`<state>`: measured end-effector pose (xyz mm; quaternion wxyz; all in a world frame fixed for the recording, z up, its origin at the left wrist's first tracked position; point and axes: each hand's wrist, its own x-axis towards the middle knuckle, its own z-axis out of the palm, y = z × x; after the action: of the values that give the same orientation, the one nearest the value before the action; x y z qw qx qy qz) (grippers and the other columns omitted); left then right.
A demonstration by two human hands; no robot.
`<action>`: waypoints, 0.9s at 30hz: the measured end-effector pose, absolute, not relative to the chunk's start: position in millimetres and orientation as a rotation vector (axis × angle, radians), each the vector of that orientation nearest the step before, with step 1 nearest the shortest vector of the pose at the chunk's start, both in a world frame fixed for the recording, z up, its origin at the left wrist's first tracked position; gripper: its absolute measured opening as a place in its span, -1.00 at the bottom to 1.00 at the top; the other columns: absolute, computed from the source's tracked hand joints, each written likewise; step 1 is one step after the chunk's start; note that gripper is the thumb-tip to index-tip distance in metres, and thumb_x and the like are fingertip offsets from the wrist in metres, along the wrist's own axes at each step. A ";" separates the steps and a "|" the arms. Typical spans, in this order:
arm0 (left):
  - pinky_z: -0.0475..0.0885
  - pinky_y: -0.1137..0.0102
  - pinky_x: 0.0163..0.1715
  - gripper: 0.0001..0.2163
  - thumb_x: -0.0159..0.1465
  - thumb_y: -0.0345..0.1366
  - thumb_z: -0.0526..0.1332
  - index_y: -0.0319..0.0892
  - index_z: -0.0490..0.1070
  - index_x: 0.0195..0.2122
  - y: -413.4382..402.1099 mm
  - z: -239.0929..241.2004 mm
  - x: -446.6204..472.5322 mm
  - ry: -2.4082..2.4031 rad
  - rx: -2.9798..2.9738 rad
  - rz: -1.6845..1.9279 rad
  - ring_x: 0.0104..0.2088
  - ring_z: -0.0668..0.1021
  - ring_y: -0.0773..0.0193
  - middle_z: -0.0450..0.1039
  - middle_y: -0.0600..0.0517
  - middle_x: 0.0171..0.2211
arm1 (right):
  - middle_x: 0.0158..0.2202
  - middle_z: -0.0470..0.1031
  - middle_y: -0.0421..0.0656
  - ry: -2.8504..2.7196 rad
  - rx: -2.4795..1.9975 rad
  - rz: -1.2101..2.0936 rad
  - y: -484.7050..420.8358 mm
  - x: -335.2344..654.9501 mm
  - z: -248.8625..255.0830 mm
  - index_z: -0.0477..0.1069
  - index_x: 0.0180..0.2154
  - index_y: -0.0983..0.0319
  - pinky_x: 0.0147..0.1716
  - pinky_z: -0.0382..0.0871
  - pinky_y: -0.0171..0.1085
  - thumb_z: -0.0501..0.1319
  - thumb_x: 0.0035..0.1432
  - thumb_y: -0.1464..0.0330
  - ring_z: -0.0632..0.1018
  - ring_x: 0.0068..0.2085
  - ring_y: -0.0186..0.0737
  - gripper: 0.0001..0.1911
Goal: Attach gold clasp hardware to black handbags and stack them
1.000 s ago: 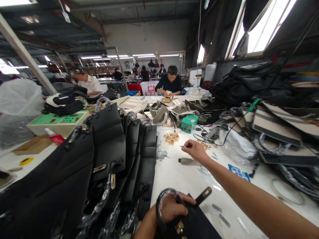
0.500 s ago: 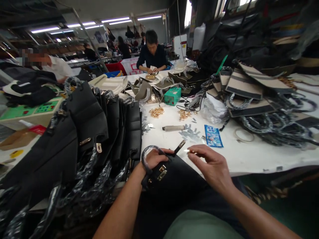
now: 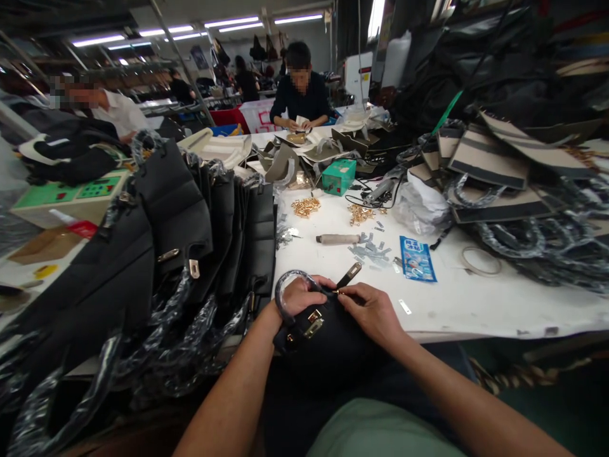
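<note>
A black handbag (image 3: 333,343) rests at the table's front edge, over my lap. My left hand (image 3: 302,297) reaches through its plastic-wrapped handle (image 3: 281,292) and grips the bag's upper edge. Gold-coloured clasp hardware (image 3: 314,322) sits on the bag just below that hand. A black strap with a gold metal end plate (image 3: 351,273) sticks up between my hands. My right hand (image 3: 368,308) pinches a small gold-coloured metal piece (image 3: 337,291) against the bag's edge, close to the left fingertips; its exact shape is too small to make out.
Several black bags (image 3: 176,209) stand in a row at left. On the white table lie gold fittings (image 3: 305,207), grey metal plates (image 3: 373,251), a roller-like tool (image 3: 339,239), a blue packet (image 3: 417,259) and a green box (image 3: 339,176). Striped bags (image 3: 495,158) pile up at right. A co-worker (image 3: 299,89) sits opposite.
My right hand has moved left with the small metal piece and now meets the bag's edge beside my left hand. A small plate now shows on the table where that hand was.
</note>
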<state>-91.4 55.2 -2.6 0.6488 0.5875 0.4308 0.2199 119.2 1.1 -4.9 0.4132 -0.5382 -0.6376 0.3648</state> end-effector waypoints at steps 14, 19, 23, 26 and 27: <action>0.43 0.35 -0.31 -0.52 0.00 -0.27 0.42 -0.27 0.43 -0.04 49.8 7.5 -91.0 1.037 1.202 0.577 -0.38 0.56 0.24 0.55 0.00 -0.35 | -0.31 0.60 -0.15 -1.753 -1.359 0.688 -2.8 115.8 -10.7 0.56 -0.26 0.15 -0.24 0.44 -0.23 0.21 0.23 0.29 0.59 -0.28 -0.17 -0.85; 0.42 0.33 -0.27 -0.45 0.02 -0.28 0.39 -0.30 0.41 0.07 51.7 3.4 -91.5 1.031 1.239 0.549 -0.34 0.58 0.20 0.58 -0.02 -0.33 | -0.25 0.60 -0.13 -1.934 -1.379 0.578 -2.0 110.2 -16.2 0.54 -0.18 0.14 -0.21 0.43 -0.23 0.16 0.27 0.33 0.59 -0.23 -0.14 -0.82; 0.42 0.30 -0.23 -0.39 0.04 -0.27 0.39 -0.31 0.37 0.14 51.9 -1.7 -93.7 1.017 1.254 0.556 -0.31 0.58 0.18 0.59 -0.04 -0.31 | -0.26 0.58 -0.13 -1.987 -1.409 0.526 -2.2 106.8 -17.0 0.53 -0.18 0.15 -0.25 0.40 -0.25 0.14 0.29 0.33 0.58 -0.25 -0.15 -0.81; 0.42 0.28 -0.19 -0.38 0.04 -0.26 0.39 -0.31 0.36 0.14 50.8 -1.6 -94.8 1.004 1.246 0.569 -0.30 0.58 0.17 0.60 -0.05 -0.29 | -0.20 0.57 -0.12 -1.999 -1.424 0.549 -0.8 107.2 -11.8 0.45 0.00 0.14 -0.25 0.41 -0.27 0.13 0.29 0.33 0.58 -0.25 -0.17 -0.73; 0.42 0.28 -0.18 -0.39 0.03 -0.26 0.39 -0.31 0.37 0.13 50.4 -1.0 -94.9 1.003 1.242 0.573 -0.29 0.59 0.17 0.60 -0.05 -0.28 | -0.18 0.56 -0.11 -2.038 -1.426 0.548 0.3 107.5 -9.0 0.42 0.05 0.13 -0.25 0.41 -0.27 0.12 0.29 0.34 0.58 -0.25 -0.16 -0.69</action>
<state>-94.9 50.4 -1.0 0.6614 0.5493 0.4433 0.2535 107.5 0.3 -9.0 0.2931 -0.5353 -0.7650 0.2058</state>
